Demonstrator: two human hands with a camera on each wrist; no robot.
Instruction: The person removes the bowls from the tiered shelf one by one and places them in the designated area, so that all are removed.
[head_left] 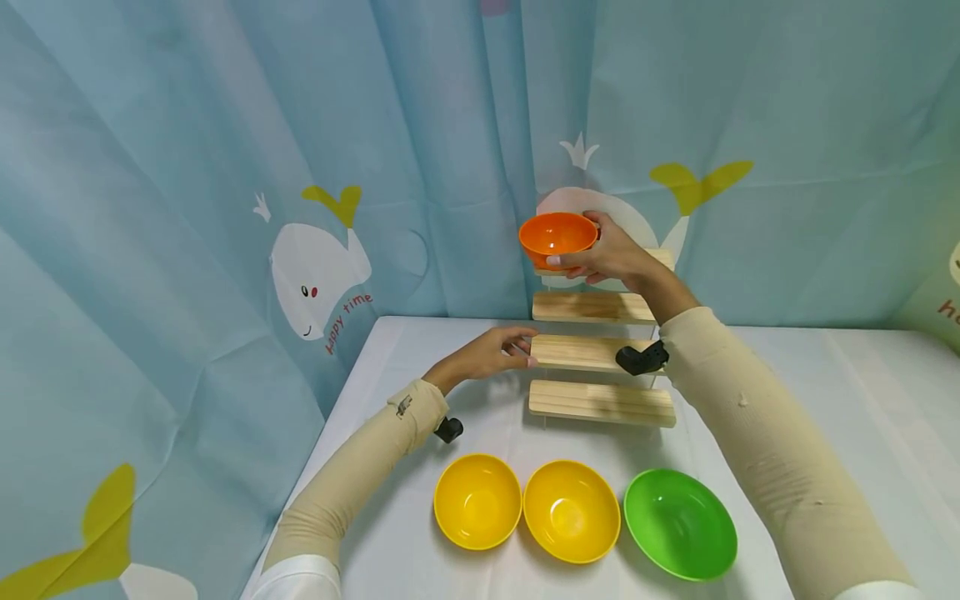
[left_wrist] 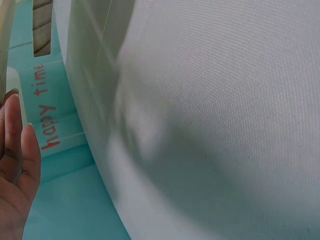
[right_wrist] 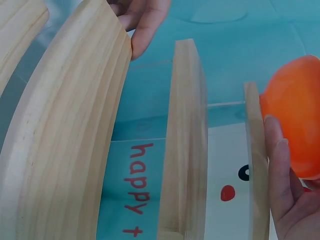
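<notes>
My right hand (head_left: pixel 611 252) grips an orange bowl (head_left: pixel 557 233) by its right side, at the left part of the top shelf of a wooden stepped rack (head_left: pixel 592 307). In the right wrist view the orange bowl (right_wrist: pixel 295 115) sits against the edge of the top board, with my fingers (right_wrist: pixel 280 170) along it. Lower down, my left hand (head_left: pixel 491 354) holds the left end of the second board from the bottom, thumb in front and fingers behind. The left wrist view catches only part of that hand (left_wrist: pixel 17 155) beside the board's end.
Two yellow bowls (head_left: pixel 477 502) and a green bowl (head_left: pixel 680 524) stand in a row on the white table (head_left: pixel 390 517), in front of the rack. A blue curtain (head_left: pixel 465 167) with whale prints hangs behind the table and along its left side.
</notes>
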